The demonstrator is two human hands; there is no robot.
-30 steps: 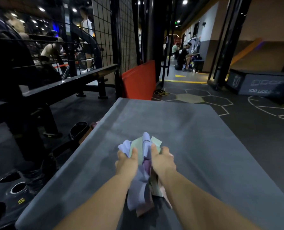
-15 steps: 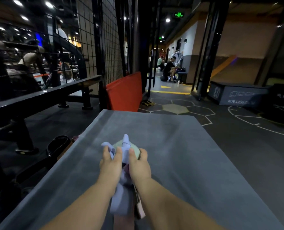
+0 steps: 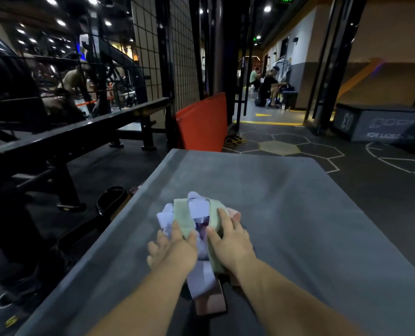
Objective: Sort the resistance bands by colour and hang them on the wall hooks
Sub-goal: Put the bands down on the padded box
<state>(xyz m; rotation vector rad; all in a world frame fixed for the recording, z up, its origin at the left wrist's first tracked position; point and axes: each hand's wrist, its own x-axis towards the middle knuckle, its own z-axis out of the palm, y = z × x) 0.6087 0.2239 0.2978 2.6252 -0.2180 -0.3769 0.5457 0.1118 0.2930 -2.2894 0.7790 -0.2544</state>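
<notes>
Low in the middle of the frame, a tangled bundle of resistance bands (image 3: 198, 209) is being pressed onto a grey mat (image 3: 298, 214) by both hands. The left hand (image 3: 175, 248) is being rested against the near left side of the bundle. Its thumb is being laid on a pale green band (image 3: 181, 218), while its fingers are being held loosely spread out to the left, closed around nothing. The right hand (image 3: 233, 241) is being laid on the right side of the pile, with its fingers fairly straight over the green loop and its thumb alongside. No clenched grasp is being shown by either hand. Lilac bands (image 3: 199, 207) are being shown through the green one at the top of the heap, and a pink band (image 3: 211, 304) is being trailed towards the bottom edge between the forearms.

Above the far end of the mat, an orange pad (image 3: 201, 122) is being leaned against a dark wire grid panel (image 3: 177, 57). At the right edge a dark soft box (image 3: 381, 124) is being shown on the floor, and a black bench (image 3: 80, 127) is being shown at the left.
</notes>
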